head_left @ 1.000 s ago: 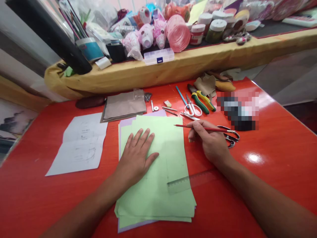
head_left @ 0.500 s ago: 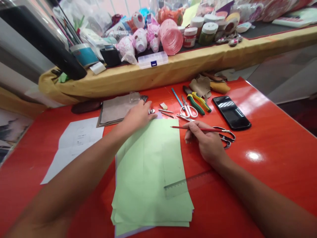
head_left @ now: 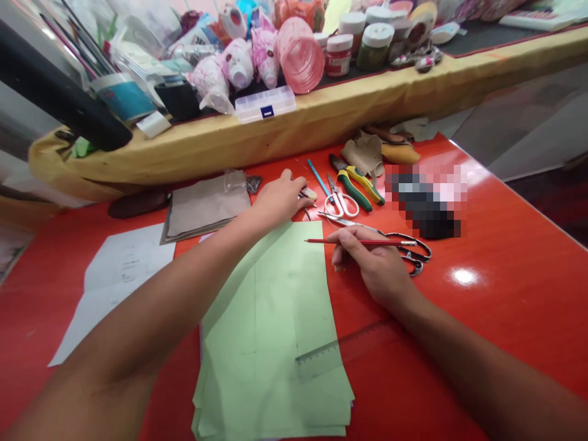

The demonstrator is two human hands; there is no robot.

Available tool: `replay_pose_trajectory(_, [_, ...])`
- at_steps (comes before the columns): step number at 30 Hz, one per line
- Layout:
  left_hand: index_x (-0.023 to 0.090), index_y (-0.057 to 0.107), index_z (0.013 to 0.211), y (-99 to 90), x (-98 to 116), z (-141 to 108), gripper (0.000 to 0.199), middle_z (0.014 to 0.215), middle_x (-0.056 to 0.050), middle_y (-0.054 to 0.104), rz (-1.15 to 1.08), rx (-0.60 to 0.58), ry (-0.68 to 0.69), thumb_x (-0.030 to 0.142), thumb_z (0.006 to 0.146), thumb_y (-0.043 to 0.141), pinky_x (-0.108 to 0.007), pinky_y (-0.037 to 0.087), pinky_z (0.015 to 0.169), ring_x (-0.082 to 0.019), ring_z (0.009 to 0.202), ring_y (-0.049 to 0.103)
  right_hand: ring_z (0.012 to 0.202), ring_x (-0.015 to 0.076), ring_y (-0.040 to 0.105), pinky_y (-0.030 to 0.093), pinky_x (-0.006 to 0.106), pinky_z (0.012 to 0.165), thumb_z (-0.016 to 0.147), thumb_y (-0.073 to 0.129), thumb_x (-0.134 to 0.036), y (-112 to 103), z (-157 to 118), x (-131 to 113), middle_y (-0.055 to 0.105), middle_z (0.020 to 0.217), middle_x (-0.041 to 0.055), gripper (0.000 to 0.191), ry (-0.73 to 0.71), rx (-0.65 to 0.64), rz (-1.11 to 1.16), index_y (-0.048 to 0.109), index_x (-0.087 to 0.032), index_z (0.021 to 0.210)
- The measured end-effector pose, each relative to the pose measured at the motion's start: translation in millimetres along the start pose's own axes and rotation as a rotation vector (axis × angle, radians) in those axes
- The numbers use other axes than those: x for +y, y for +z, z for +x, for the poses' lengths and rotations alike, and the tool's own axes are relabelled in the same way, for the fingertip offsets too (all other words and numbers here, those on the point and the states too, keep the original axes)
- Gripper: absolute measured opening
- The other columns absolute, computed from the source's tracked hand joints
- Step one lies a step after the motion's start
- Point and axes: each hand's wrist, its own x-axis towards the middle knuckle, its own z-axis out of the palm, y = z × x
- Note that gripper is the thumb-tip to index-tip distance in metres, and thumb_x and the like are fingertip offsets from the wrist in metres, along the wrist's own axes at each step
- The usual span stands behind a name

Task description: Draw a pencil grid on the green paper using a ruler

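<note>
My right hand [head_left: 370, 257] grips a red pencil [head_left: 316, 241], its point aimed left over the edge of a stack of green paper [head_left: 275, 306]. Thin pencil lines run across the top sheet. A clear ruler [head_left: 321, 355] lies partly on the stack and partly on the table. Beyond the paper's far edge, my left hand [head_left: 285, 196] reaches out with its fingers apart, close around a small eraser [head_left: 310, 193]. Whether it touches the eraser I cannot tell. Thin metal tools beside it are partly covered by that hand.
White-handled scissors [head_left: 342, 205], a blue pencil [head_left: 318, 174], pliers [head_left: 356, 184] and black-handled scissors [head_left: 416, 264] lie at the back right, near a pixelated dark object [head_left: 425, 208]. Leather pieces [head_left: 206, 205] and a printed sheet [head_left: 119, 275] lie left. A crowded shelf [head_left: 193, 144] borders the back.
My left hand has moved right, from the paper's far edge to the eraser. My right hand still holds the pencil in much the same place. The view has shifted slightly.
</note>
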Motion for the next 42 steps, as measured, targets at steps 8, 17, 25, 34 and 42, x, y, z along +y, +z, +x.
replay_pose_trajectory(8, [0.027, 0.064, 0.135, 10.9, 17.8, 30.9, 0.038, 0.136, -0.012, 0.056, -0.041, 0.065, 0.055, 0.051, 0.106, 0.064, -0.039, 0.048, 0.095, -0.031, 0.114, 0.066, 0.063, 0.0156, 0.066, 0.054, 0.030, 0.062, 0.103, 0.066, -0.054, 2.0, 0.0, -4.1, 0.072, 0.071, -0.0001, 0.035, -0.005, -0.051, -0.011, 0.076, -0.022, 0.091])
replay_pose_trajectory(17, [0.024, 0.055, 0.149, -5.0, 1.0, 25.6, 0.063, 0.144, -0.011, 0.057, -0.094, 0.034, 0.060, 0.056, 0.097, 0.074, -0.035, 0.048, 0.101, -0.029, 0.122, 0.063, 0.064, 0.0158, 0.067, 0.055, 0.030, 0.064, 0.103, 0.065, -0.054, 0.8, -0.8, -5.7, 0.072, 0.072, 0.0000, 0.035, -0.004, -0.052, -0.042, 0.075, -0.022, 0.093])
replay_pose_trajectory(25, [0.027, 0.068, 0.131, -18.5, -40.3, -50.8, 0.042, 0.128, -0.009, 0.067, 0.007, -0.068, 0.077, 0.055, 0.099, 0.068, -0.038, 0.044, 0.107, -0.032, 0.127, 0.058, 0.064, 0.0173, 0.067, 0.055, 0.032, 0.064, 0.100, 0.067, -0.063, 0.4, 0.2, -3.9, 0.072, 0.072, 0.0010, 0.042, 0.004, -0.045, -0.037, 0.073, -0.023, 0.089])
replay_pose_trajectory(34, [0.023, 0.065, 0.131, -11.7, -76.0, -88.8, 0.056, 0.133, -0.014, 0.068, 0.029, -0.164, -0.073, 0.056, 0.088, 0.077, -0.041, 0.049, 0.097, -0.037, 0.124, 0.062, 0.065, 0.0162, 0.066, 0.054, 0.031, 0.066, 0.103, 0.066, -0.056, 1.0, -1.2, -3.5, 0.073, 0.074, 0.0014, 0.037, -0.025, -0.026, -0.110, 0.079, -0.023, 0.094])
replay_pose_trajectory(42, [0.025, 0.066, 0.115, -23.1, -71.0, -76.7, 0.051, 0.125, -0.012, 0.070, -0.002, -0.208, -0.090, 0.056, 0.079, 0.083, -0.039, 0.051, 0.090, -0.034, 0.116, 0.065, 0.063, 0.0172, 0.065, 0.053, 0.032, 0.064, 0.101, 0.068, -0.059, 2.7, -0.5, -3.2, 0.072, 0.071, 0.0015, 0.039, -0.046, -0.030, -0.086, 0.079, -0.022, 0.094])
